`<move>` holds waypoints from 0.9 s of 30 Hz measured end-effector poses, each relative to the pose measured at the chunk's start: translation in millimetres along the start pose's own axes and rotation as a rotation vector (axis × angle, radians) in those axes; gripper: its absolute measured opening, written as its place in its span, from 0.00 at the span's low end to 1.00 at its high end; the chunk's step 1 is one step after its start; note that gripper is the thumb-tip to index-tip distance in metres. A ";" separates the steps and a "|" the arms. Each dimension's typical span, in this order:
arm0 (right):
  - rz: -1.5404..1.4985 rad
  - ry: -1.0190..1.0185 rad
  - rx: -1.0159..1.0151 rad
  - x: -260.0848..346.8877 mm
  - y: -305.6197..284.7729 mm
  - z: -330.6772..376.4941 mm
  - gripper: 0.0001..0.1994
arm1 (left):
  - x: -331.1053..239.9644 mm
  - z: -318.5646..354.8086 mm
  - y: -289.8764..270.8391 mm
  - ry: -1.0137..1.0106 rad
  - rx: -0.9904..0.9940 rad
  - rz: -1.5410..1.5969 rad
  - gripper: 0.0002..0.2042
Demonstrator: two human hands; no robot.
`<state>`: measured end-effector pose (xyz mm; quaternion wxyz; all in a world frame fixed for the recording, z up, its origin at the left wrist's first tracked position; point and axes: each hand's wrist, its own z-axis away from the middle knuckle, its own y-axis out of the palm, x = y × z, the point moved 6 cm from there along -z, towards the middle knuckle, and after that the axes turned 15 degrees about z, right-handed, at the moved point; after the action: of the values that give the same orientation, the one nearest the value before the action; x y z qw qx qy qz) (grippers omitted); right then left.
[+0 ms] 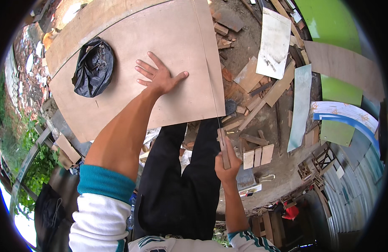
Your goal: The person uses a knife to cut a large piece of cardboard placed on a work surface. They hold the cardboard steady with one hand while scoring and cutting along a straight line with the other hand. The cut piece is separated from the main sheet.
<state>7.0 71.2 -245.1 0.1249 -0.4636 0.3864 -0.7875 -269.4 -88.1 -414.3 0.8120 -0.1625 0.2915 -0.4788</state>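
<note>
My left hand point(161, 78) lies flat on a large light-brown plywood sheet point(131, 94), its fingers spread. My right hand point(228, 163) is wrapped round the wooden handle of a handsaw point(223, 149), just below the sheet's near right corner. The saw's thin blade, seen edge-on, meets the near edge of the sheet. A dark straight line point(206, 59) runs up the sheet from there, close to its right side; whether it is cut or drawn I cannot tell all along. Left of my left hand, a black plastic bag point(94, 67) sits rolled open with nails inside.
Wood offcuts point(261, 105) litter the ground to the right, beside a white panel point(274, 42) and a pale narrow board point(300, 107). My legs in black trousers point(168, 180) are under the sheet's near edge. Green plants point(38, 155) and rubble lie at left; corrugated metal point(349, 189) stands at right.
</note>
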 end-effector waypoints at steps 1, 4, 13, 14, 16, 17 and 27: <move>-0.050 0.072 0.017 -4.2 30.4 -37.9 0.28 | 7.6 3.3 1.4 -0.014 0.001 -0.013 0.76; -0.166 0.031 -0.108 6.5 69.0 -140.4 0.27 | -2.7 -1.4 0.5 0.017 0.010 -0.015 0.75; -0.027 0.059 -0.005 3.3 -26.6 40.1 0.28 | 1.0 0.7 -4.7 0.022 0.013 0.008 0.76; -0.022 0.104 0.033 -3.5 -41.6 70.0 0.28 | 3.1 -0.1 -3.6 0.023 0.011 0.008 0.76; -0.008 0.151 0.089 -6.7 -49.2 84.0 0.28 | 5.1 -1.1 -3.8 0.034 0.003 0.012 0.76; 0.001 0.159 0.112 -2.2 -49.0 78.5 0.28 | 7.6 0.0 -3.9 0.037 0.002 0.014 0.76; -0.134 0.199 0.055 31.8 69.4 -179.5 0.29 | -5.2 -6.3 -4.9 0.065 -0.006 0.038 0.76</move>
<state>-169.8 95.5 -324.0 0.0457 -0.4046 0.3432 -0.8464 -278.6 -85.9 -414.9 0.8106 -0.1436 0.3223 -0.4673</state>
